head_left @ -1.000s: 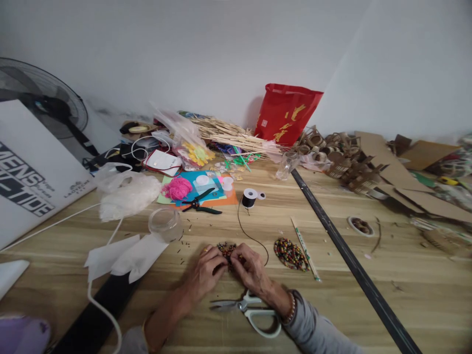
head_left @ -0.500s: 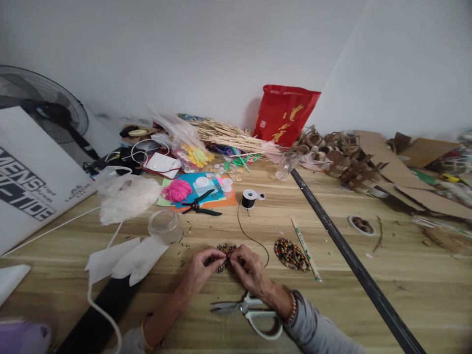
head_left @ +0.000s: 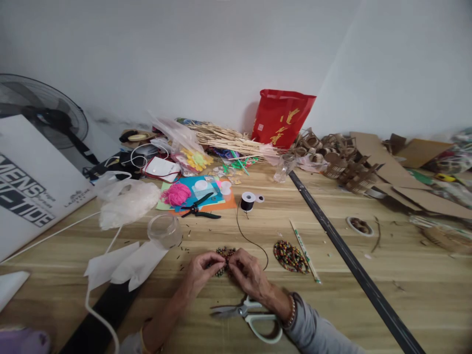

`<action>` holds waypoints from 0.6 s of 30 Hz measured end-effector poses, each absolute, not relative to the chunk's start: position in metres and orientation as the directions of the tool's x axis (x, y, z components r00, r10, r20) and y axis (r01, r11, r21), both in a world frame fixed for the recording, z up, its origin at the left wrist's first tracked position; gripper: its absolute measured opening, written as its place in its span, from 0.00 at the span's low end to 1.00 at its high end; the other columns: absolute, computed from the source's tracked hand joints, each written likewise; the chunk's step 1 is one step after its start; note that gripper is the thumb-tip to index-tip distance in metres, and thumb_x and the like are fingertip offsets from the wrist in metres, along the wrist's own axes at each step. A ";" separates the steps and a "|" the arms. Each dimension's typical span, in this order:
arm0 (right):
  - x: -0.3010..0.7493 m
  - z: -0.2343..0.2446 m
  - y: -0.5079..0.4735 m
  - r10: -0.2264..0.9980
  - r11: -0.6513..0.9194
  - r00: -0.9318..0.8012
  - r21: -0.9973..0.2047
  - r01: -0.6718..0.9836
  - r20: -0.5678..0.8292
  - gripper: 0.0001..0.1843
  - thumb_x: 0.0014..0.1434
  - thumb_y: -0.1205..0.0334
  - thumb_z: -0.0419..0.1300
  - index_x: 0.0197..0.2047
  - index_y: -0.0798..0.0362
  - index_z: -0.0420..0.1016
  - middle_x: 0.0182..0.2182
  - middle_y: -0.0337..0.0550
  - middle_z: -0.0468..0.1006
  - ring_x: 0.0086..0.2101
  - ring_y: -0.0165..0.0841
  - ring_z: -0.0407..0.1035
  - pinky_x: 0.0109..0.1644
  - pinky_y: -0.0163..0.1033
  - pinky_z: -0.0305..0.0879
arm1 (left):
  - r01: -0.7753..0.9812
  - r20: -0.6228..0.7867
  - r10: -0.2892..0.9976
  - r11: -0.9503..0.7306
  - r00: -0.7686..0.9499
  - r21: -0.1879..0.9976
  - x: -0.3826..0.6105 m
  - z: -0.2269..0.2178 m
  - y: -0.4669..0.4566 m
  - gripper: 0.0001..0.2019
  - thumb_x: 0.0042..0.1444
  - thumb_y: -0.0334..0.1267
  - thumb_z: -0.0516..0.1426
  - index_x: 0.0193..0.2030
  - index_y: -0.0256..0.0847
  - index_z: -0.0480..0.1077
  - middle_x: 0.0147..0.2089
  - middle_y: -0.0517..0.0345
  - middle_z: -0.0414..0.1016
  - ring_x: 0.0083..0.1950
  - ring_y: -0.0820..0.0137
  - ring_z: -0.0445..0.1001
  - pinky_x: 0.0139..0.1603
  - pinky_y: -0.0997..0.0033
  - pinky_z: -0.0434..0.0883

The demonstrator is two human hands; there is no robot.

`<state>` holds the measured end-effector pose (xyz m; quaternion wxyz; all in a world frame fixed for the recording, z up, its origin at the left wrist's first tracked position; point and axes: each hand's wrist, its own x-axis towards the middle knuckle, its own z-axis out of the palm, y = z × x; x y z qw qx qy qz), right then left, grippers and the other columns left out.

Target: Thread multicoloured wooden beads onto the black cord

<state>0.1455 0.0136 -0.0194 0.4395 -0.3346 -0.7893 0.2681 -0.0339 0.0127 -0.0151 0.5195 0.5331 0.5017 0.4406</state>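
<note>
Seemingly pinched on beads, left hand.

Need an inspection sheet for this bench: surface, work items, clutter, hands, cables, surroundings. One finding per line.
Surface: wood-grain table, with a dark strip running along its right part.
Work items: bead pile at the fingertips; second bead pile to the right; black cord spool beyond, cord trailing toward the right hand.
Clutter: scissors by the right forearm; pink yarn on coloured sheets.
Hands: right hand and left hand close together over the bead pile; anything pinched is too small to tell.
Cables: white cable on the left, passing white paper.
Surroundings: fan and printed box at left; red bag at back.
</note>
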 end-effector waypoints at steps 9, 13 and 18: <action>0.145 -0.019 0.014 0.745 0.657 -0.390 -0.698 0.287 0.541 0.08 0.64 0.64 0.52 0.33 0.53 0.68 0.26 0.41 0.70 0.26 0.30 0.65 0.29 0.33 0.60 | 0.078 -0.085 0.991 0.077 0.106 0.994 -0.033 -0.011 0.011 0.07 0.41 0.38 0.64 0.26 0.37 0.76 0.27 0.55 0.79 0.30 0.68 0.74 0.34 0.72 0.70; 0.145 -0.019 0.014 0.748 0.653 -0.389 -0.699 0.290 0.537 0.09 0.64 0.64 0.52 0.33 0.53 0.68 0.26 0.41 0.69 0.26 0.30 0.65 0.29 0.33 0.60 | 0.053 -0.096 0.989 0.091 0.113 0.994 -0.033 -0.012 0.011 0.07 0.41 0.38 0.64 0.26 0.37 0.76 0.27 0.56 0.79 0.30 0.68 0.74 0.34 0.72 0.70; 0.145 -0.019 0.014 0.754 0.646 -0.389 -0.705 0.293 0.529 0.08 0.64 0.64 0.52 0.32 0.53 0.67 0.26 0.40 0.69 0.26 0.30 0.65 0.29 0.33 0.61 | 0.036 -0.098 0.989 0.094 0.109 0.995 -0.033 -0.013 0.012 0.06 0.41 0.37 0.63 0.26 0.37 0.76 0.27 0.56 0.79 0.30 0.68 0.75 0.35 0.72 0.71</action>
